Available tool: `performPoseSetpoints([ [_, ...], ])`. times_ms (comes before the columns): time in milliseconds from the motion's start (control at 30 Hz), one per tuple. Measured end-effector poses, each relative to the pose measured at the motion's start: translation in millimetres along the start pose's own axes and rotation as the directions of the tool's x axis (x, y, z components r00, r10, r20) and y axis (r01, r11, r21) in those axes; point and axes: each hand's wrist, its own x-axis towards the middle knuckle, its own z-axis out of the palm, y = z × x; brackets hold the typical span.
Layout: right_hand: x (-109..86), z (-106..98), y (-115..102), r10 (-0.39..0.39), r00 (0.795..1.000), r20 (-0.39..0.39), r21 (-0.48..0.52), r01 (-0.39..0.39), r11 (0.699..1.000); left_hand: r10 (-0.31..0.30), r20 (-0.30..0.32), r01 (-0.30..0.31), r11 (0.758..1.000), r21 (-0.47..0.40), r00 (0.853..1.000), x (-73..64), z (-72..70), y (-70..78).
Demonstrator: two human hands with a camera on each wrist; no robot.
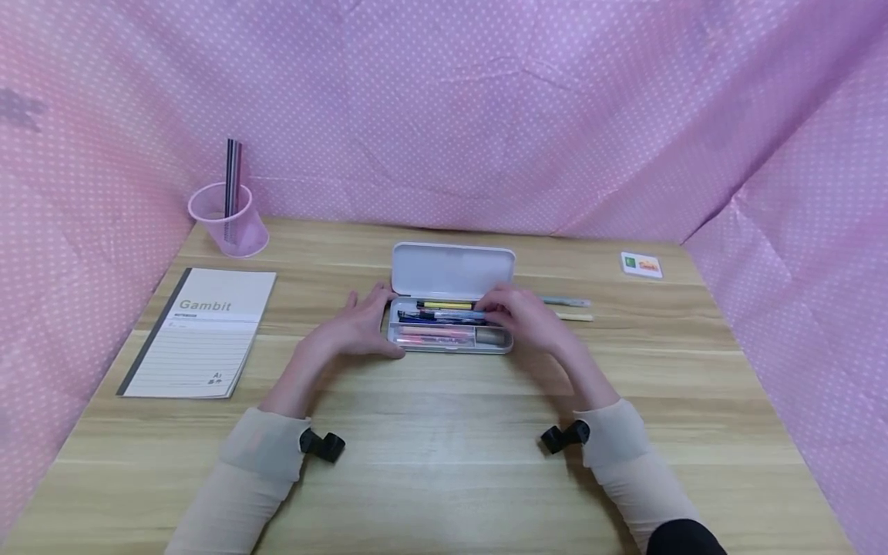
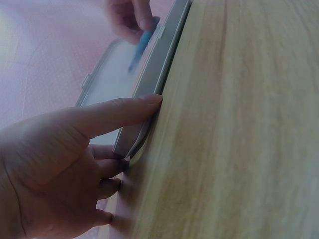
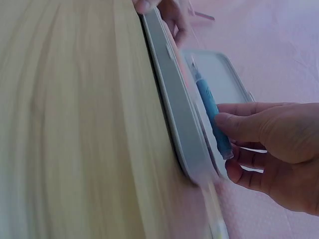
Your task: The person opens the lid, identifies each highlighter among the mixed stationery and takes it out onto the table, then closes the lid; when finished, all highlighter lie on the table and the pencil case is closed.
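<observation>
A person's right hand (image 1: 523,316) pinches a blue pen (image 3: 209,102) between thumb and fingers above a pale pencil case (image 1: 438,351) on a wood-grain counter (image 1: 430,462), the lid (image 1: 452,270) tipped back on the far side. The left hand (image 1: 354,327) is spread around the case's left end, its thumb laid straight along the front wall and its other fingers behind; the case hides part of them in the left wrist view. Whether the blue pen touches the contents cannot be told, and its far end blurs in that same view. Inside the case, a yellow-and-black pencil (image 1: 447,305) lies in the rear section, partly covered by the right hand, while pinkish pens (image 1: 437,331) fill the front one beside a small grey item (image 1: 490,337) too indistinct to identify. A pale blue-grey pen (image 1: 569,301) and a pale yellow pen (image 1: 574,317) emerge from behind the right hand, their near ends concealed. At left sit a notebook (image 1: 197,335) marked "Gambit," its smaller print illegible, and a pink cup (image 1: 246,235) holding dark sticks (image 1: 232,166). A small card-like item (image 1: 641,265) lies at far right, its pictures hard to read. The frame cuts off both sleeves.
</observation>
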Motion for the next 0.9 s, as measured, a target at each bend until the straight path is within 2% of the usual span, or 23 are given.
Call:
performPoseSetpoints([
  [267,-41.5,-25,43,0.032,0.998,-0.058,0.046,-0.029,0.998,-0.012,-0.008,0.012,1.000,-0.002,1.000,4.0,3.5,-5.2],
  [533,-79.9,-43,75,0.045,0.992,-0.118,0.006,-0.045,0.999,-0.009,-0.003,0.009,1.000,-0.013,1.000,3.0,2.4,-3.9],
  [667,-90.8,-49,84,0.051,0.991,-0.121,-0.006,-0.052,0.999,-0.012,0.005,0.012,1.000,0.010,1.000,2.5,1.8,-2.4],
  [900,-98.1,-53,92,0.067,0.988,-0.139,-0.011,-0.070,0.998,-0.025,0.006,0.024,0.999,0.027,1.000,0.7,1.4,-1.0],
])
